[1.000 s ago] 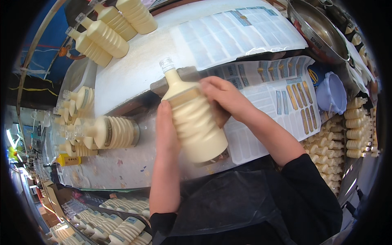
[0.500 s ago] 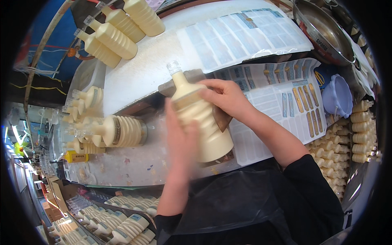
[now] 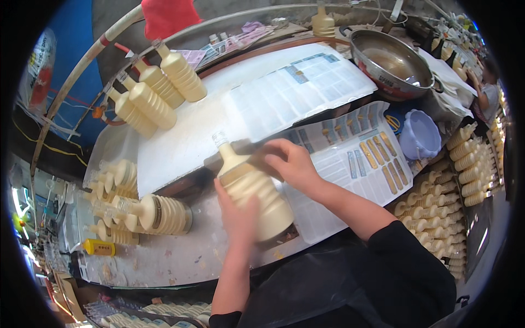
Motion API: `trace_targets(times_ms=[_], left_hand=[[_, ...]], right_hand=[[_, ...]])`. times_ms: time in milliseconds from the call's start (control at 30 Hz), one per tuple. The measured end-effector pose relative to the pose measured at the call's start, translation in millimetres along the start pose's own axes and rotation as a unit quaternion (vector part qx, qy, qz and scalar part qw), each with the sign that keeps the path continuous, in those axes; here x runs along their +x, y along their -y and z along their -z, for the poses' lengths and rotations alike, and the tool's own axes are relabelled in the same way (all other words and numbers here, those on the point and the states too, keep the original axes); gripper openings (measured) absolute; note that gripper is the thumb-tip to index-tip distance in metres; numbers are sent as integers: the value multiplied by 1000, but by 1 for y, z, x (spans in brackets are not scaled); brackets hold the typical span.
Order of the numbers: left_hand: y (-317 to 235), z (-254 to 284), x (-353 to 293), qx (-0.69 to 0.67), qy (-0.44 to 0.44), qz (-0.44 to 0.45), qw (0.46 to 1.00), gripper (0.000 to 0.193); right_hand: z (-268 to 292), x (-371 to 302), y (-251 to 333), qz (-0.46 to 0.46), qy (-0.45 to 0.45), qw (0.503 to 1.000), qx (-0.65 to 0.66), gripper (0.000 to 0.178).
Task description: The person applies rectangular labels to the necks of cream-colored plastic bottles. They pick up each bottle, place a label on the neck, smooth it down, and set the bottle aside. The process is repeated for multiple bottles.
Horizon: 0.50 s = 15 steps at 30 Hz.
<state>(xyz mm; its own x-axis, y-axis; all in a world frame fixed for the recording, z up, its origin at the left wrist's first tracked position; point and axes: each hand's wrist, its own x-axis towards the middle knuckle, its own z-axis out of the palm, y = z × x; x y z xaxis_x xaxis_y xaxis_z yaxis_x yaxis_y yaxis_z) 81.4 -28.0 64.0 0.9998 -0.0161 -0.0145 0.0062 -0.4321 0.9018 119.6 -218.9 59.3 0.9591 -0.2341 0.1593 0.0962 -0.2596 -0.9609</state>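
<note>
Bottle (image 3: pixel 268 201) over surface (image 3: pixel 164 262), neck toward eleven o'clock. Left hand (image 3: pixel 238 218) at seven, blurred, laid against side; right hand (image 3: pixel 294 165) at two, curled by shoulder; grips impossible to tell. Seemingly smoothing band (image 3: pixel 236 171). Next called for: firm pressure toward band's two-o'clock end.

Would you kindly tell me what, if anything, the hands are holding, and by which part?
Perhaps a cream bottle: left hand against its ribbed side, right hand at its shoulder; neither grip is clear.
</note>
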Motion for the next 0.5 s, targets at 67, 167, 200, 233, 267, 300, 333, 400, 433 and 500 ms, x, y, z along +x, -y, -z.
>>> trace_targets(times_ms=[67,167,200,233,267,300,333,400,433,500], left_hand=[[1,5,-4,-83,12,27,996,92],[13,5,-8,-206,56,33,976,89],[13,5,-8,-201,52,42,977,88],[9,5,-7,-196,47,51,978,88],[6,5,-6,-191,44,60,979,88],[2,4,-7,-184,36,52,981,84],[-1,7,-9,-175,24,46,983,80],[3,9,-10,-156,10,36,987,80],[6,9,-8,-162,14,34,986,81],[12,14,-11,-172,4,39,984,83]], right_hand=[[2,-12,29,13,-13,999,30,22],[-3,-30,30,341,-29,934,-105,20],[-5,-35,36,365,15,924,-116,21],[-5,-39,43,387,60,911,-126,21],[-2,-35,42,381,76,914,-115,23],[3,-27,45,308,56,947,-75,22],[8,-14,48,232,38,971,-32,22],[27,25,35,140,-13,989,-41,22],[46,50,19,126,-47,986,-94,23],[74,88,19,1,-21,972,-232,29]])
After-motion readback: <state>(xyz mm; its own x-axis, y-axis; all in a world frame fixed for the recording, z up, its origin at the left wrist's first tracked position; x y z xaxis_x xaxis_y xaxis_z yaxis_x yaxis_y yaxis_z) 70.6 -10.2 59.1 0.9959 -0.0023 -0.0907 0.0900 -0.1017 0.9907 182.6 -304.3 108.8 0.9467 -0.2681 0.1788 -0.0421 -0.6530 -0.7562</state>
